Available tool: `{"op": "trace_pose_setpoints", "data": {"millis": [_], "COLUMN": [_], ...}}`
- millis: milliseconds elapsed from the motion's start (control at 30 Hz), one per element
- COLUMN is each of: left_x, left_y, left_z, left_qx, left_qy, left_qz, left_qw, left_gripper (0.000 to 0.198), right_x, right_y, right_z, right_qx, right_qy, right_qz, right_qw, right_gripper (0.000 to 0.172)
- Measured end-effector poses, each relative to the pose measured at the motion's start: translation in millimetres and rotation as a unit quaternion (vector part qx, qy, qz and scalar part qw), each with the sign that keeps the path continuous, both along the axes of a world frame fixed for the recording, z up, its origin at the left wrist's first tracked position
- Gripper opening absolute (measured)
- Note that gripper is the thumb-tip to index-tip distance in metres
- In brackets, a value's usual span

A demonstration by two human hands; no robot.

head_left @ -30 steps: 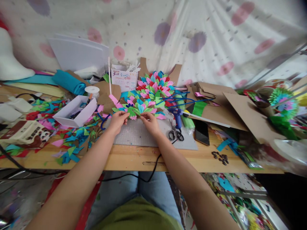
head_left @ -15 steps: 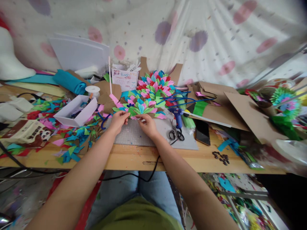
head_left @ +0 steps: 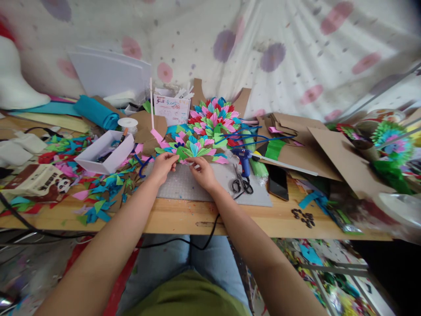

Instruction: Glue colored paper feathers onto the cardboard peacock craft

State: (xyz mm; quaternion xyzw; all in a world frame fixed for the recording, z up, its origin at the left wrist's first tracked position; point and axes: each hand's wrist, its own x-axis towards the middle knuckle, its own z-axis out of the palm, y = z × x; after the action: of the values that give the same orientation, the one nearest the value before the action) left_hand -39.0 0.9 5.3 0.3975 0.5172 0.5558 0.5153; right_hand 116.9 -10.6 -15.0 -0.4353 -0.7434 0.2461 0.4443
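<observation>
A paper peacock (head_left: 196, 149) lies on the grey mat (head_left: 184, 188), with a green bird-shaped body, a dark blue crest and a fan of pink, blue and green pleated paper. At its left, my left hand (head_left: 164, 168) is closed, thumb and fingertips pinching beside the green body. My right hand (head_left: 203, 173) has its fingers bent together at the fan's lower edge; its fingertips partly hide what they pinch. Behind stands a second, fuller paper peacock (head_left: 213, 115). To the right of my right hand are a blue glue gun (head_left: 244, 160) and black-handled scissors (head_left: 241, 183).
Left of the mat are a white box (head_left: 104, 154) with tools and scattered paper scraps (head_left: 101, 193). Cardboard sheets (head_left: 302, 153), a phone (head_left: 278, 181) and small dark beads (head_left: 304, 217) lie to the right. A black cable (head_left: 213, 226) hangs over the table's front edge.
Almost nothing differs. The view has shifted very slightly, and both hands stay at the paper peacock's lower edge with only tiny finger movement.
</observation>
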Motion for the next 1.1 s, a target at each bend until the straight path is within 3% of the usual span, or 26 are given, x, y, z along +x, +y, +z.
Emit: {"op": "trace_pose_setpoints", "data": {"millis": [333, 567, 1100], "left_x": [-0.7, -0.4, 0.8], "left_y": [0.1, 0.0, 0.2], "left_z": [-1.6, -1.0, -1.1], "left_qx": [-0.003, 0.001, 0.002], "left_qy": [0.008, 0.008, 0.009], "left_qz": [-0.002, -0.003, 0.001], "left_qw": [1.0, 1.0, 1.0], "left_gripper": [0.014, 0.015, 0.015], "right_x": [6.8, 3.3, 3.8], "right_y": [-1.4, -1.5, 0.8], "right_z": [-2.6, -2.4, -3.2], "right_qx": [0.066, 0.069, 0.079], "right_qy": [-0.049, -0.082, -0.084], "right_qz": [-0.02, 0.005, -0.008], "right_qw": [0.996, 0.994, 0.993], "right_gripper": [0.031, 0.035, 0.038]}}
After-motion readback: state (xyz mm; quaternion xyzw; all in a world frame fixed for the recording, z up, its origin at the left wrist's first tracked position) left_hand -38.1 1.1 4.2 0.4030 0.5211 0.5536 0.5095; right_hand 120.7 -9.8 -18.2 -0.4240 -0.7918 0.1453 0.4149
